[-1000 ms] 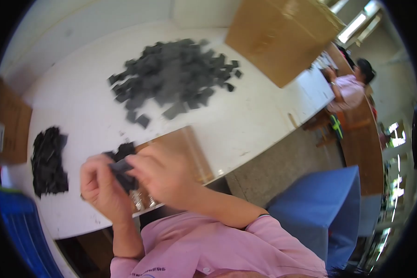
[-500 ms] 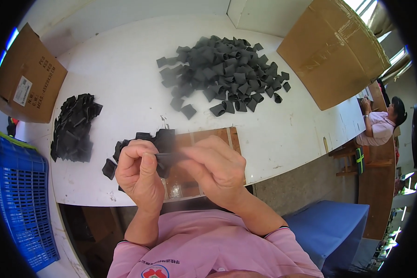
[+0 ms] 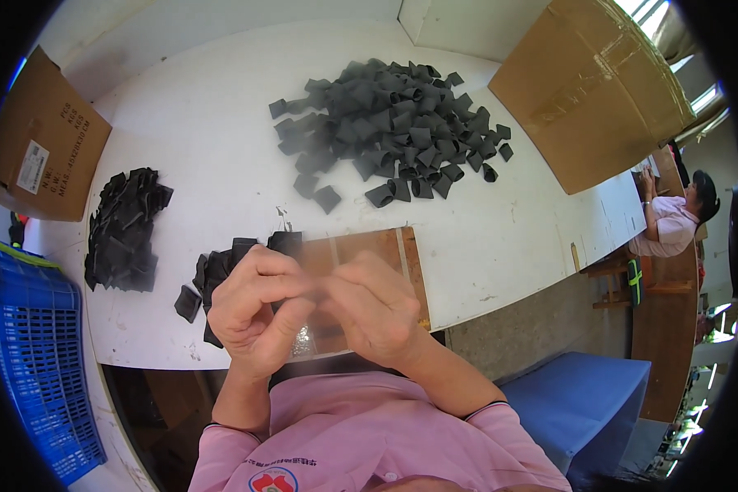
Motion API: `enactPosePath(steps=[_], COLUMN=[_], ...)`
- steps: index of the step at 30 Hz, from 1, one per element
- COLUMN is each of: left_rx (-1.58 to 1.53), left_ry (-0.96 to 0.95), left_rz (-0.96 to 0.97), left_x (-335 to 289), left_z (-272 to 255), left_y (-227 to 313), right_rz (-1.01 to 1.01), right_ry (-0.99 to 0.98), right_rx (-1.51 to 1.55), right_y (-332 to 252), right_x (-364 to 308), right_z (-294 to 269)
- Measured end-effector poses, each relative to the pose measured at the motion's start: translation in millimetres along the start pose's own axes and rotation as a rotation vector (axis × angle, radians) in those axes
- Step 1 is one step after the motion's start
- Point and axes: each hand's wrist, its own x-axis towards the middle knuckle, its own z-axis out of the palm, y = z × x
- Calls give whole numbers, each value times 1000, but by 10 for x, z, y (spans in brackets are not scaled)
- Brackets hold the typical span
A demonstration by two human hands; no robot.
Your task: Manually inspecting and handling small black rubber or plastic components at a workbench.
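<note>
My left hand (image 3: 258, 310) and my right hand (image 3: 373, 307) meet fingertip to fingertip over a brown wooden board (image 3: 389, 256) at the table's near edge. Both are closed in a pinch, and what they hold, if anything, is hidden by the fingers. Blur softens the spot where they meet. Black fabric pieces (image 3: 213, 271) lie beside and partly behind my left hand, with one loose piece (image 3: 187, 304) just left of them. Farther off is a large heap of dark grey tube-like fabric pieces (image 3: 394, 123). Flattened black pieces (image 3: 125, 234) form another pile at the left.
Cardboard boxes stand on the white table (image 3: 500, 238), one at the left (image 3: 49, 139) and one at the right (image 3: 590, 90). A blue plastic basket (image 3: 41, 361) is at the far left, a blue bin (image 3: 582, 402) at lower right. Another person (image 3: 672, 217) sits at the right.
The dark piece seen stretched between my hands is out of sight now. My left hand has turned and its fingers have come right against my right hand's fingers.
</note>
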Motion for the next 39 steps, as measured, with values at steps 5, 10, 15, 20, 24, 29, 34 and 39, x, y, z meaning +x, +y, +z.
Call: enactPosePath(steps=[5, 10, 15, 20, 24, 29, 34, 39], left_rx=[38, 183, 783, 1208, 1088, 501, -688, -1020], left_ry=[179, 133, 536, 284, 206, 603, 612, 378], left_rz=[111, 82, -522, -711, -771, -744, -677, -874], left_x=[-104, -158, -775, -1283, -1371, -1296, -877, -874], left_z=[77, -74, -1090, -1568, -1716, -1524, -520, 201], left_y=[-32, -198, -646, -715, -775, -695, -141, -38], right_rz=[-21, 35, 614, 874, 1001, 796, 795, 588], right_ry=[20, -110, 119, 181, 2, -413, -248, -46], right_rx=[-19, -73, -175, 104, 180, 100, 226, 155], right_y=[-46, -59, 49, 179, 60, -142, -304, -414], right_x=[-5, 156, 473, -267, -793, -840, -731, -644], right_z=[66, -133, -559, -397, -209, -203, -148, -51])
